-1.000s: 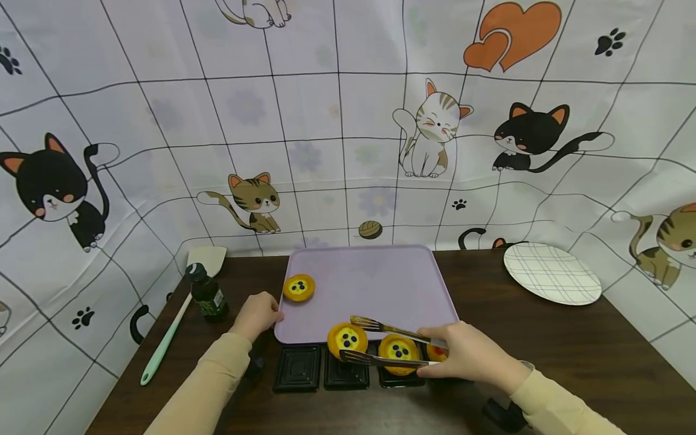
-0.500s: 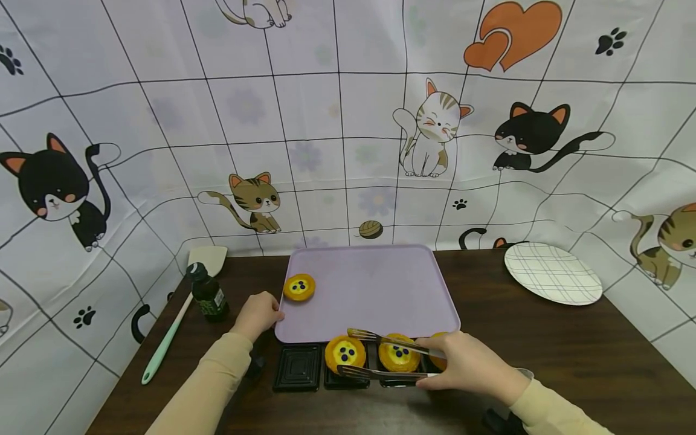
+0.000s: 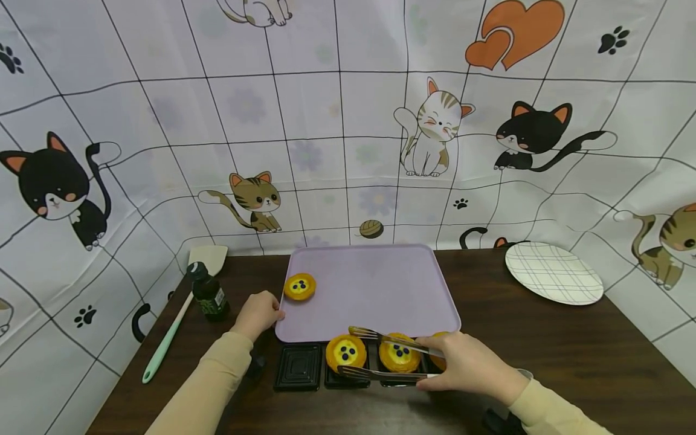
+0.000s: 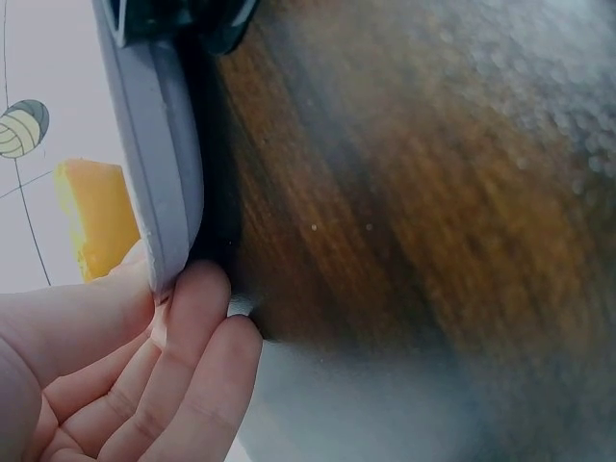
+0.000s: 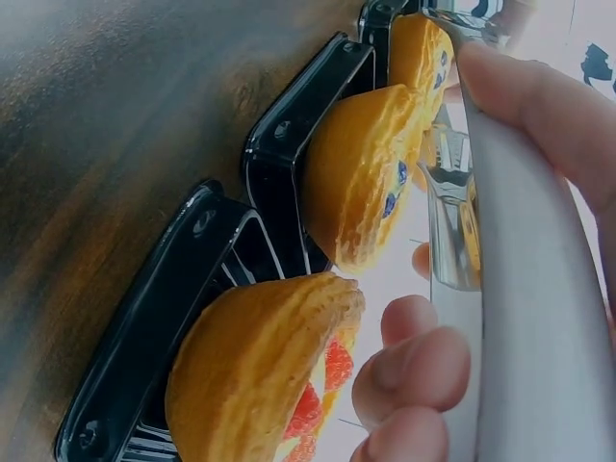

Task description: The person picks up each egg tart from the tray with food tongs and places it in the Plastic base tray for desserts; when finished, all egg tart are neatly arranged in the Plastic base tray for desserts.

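Observation:
My left hand (image 3: 260, 315) pinches the left rim of a lilac tray (image 3: 375, 290) between thumb and fingers, as the left wrist view also shows. My right hand (image 3: 470, 367) holds metal tongs (image 3: 391, 339) with fork-like tips. The tongs' arms straddle a blueberry-topped tart (image 3: 346, 352) at the second black square mould; whether the tips touch it I cannot tell. Beside it, under the tongs, another blueberry tart (image 3: 399, 360) sits in a black mould. A tart with red fruit (image 5: 260, 375) lies in the mould nearest the right wrist, mostly hidden by the hand in the head view.
The leftmost black mould (image 3: 298, 367) holds no tart. One blueberry tart (image 3: 299, 286) lies on the tray's left side. A dark green bottle (image 3: 209, 296) and a spatula with a mint handle (image 3: 167, 338) lie left; a checked white plate (image 3: 553, 273) lies back right.
The tongs and the tart between their arms have come down toward the front, onto the second mould. Over the last half second little has moved. My left hand stays on the tray rim.

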Demonstrator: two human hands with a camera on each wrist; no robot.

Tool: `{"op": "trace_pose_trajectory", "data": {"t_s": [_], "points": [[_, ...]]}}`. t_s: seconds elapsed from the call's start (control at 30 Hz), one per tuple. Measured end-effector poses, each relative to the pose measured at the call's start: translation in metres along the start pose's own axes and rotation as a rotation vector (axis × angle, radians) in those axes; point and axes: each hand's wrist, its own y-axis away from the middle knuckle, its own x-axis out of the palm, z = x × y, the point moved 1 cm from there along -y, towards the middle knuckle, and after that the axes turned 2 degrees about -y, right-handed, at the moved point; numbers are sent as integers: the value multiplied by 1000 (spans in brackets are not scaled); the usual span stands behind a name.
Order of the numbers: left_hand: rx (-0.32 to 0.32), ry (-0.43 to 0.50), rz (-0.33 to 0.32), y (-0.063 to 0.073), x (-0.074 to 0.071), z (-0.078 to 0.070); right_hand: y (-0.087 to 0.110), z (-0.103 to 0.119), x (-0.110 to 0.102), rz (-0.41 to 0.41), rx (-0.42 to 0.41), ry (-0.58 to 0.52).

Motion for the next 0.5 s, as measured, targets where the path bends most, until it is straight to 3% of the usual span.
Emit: {"op": "trace_pose_trajectory", "data": {"t_s": [0.5], "points": [[9, -12, -6, 1, 1, 1, 1, -1, 2, -26, -24, 56]]}}
